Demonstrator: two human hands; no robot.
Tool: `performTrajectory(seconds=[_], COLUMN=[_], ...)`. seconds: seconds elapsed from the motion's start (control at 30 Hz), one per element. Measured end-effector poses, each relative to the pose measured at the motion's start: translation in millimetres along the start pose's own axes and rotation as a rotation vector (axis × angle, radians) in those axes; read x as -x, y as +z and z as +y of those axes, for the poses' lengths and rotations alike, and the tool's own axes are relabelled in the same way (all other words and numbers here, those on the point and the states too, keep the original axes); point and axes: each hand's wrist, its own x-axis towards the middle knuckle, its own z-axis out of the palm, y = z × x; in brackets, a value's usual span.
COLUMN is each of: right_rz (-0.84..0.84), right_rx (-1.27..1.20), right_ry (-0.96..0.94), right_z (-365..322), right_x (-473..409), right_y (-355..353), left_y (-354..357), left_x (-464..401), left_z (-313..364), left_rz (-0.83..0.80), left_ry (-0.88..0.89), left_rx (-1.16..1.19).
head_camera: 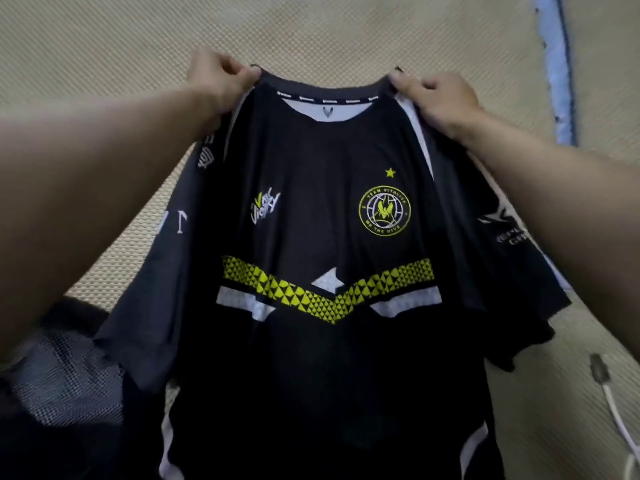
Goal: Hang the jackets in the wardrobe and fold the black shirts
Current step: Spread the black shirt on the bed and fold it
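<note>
Pinching the black shirt [325, 209] at its shoulders, the left hand [221, 76] and right hand [438, 98] hold it spread out front-side toward the camera, above a woven beige mat [104, 46]. Its yellow chevron band and round yellow crest face up, sleeves hanging to either side. A dark mesh garment [59, 382] lies at lower left, and a white cable [620, 414] at lower right.

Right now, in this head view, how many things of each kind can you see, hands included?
Hands: 2, left and right, each pinching a shoulder of the shirt
Black shirt: 1, held up spread out
Dark mesh garment: 1, lower left
White cable: 1, lower right
Woven mat: 1
Total: 6
</note>
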Motion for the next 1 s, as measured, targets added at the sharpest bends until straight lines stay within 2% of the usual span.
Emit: performTrajectory(seconds=[0.07,0.17,0.23,0.3,0.33,0.47,0.57,0.63,0.7,0.77,0.9,1.0], right_rz=[-0.205,-0.61,-0.868,-1.024,-1.047,-0.876,-0.629,-0.422,-0.299,-0.314,-0.622,-0.598], right_rx=[-0.028,-0.084,-0.049,0.167,0.233,-0.02,-0.15,-0.122,-0.042,0.044,0.301,0.459], right_ry=[0.115,0.302,0.443,0.575,0.606,0.62,0.55,0.451,0.352,0.327,0.537,0.584], right_z=[11,40,67,98,115,128,127,128,129,133,147,164], right_x=[23,54,84,114,122,144,144,139,138,139,144,148], right_y=[-21,-60,-78,-85,-86,-104,-128,-144,-156,-162,-164,-172], left_y=[1,16,43,82,105,169,182,185,189,194,198,200], left_x=[14,59,108,162,188,258,269,269,271,273,278,283], left_z=[6,24,38,42,42,33,20,17,20,22,24,22], left_rz=[-0.034,-0.013,-0.114,-0.244,-0.288,-0.314,-0.228,-0.201,-0.191,-0.171,-0.151,-0.168], left_ry=[0.092,0.512,0.768,0.887,0.911,0.809,0.741,0.751,0.754,0.757,0.752,0.711], left_rx=[-0.149,-0.624,-0.713,-0.714,-0.723,-0.767,-0.797,-0.794,-0.791,-0.799,-0.81,-0.831])
